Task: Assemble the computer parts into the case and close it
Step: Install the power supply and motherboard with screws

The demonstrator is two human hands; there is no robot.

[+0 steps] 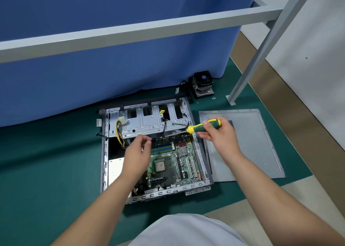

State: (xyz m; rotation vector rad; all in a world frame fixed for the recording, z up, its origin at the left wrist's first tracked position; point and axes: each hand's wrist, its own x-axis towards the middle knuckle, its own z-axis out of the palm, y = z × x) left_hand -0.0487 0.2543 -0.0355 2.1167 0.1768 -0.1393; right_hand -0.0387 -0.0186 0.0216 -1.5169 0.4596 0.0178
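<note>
Two hands (137, 153), one screwdriver (204, 126), one open case (155, 192), one side panel (248, 146), one cooler fan (202, 85)

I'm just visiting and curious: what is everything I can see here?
computer case: one, grey metal, open, on the green mat
motherboard: one, green, inside the case
side panel: one, grey, flat on the mat right of the case
cooler fan: one, black, behind the case by the blue curtain
screwdriver: one, green and yellow, in the right hand's grip
metal frame: one, grey, overhead
left hand: one, over the case, holding nothing visible
right hand: one, over the case's right edge
</note>
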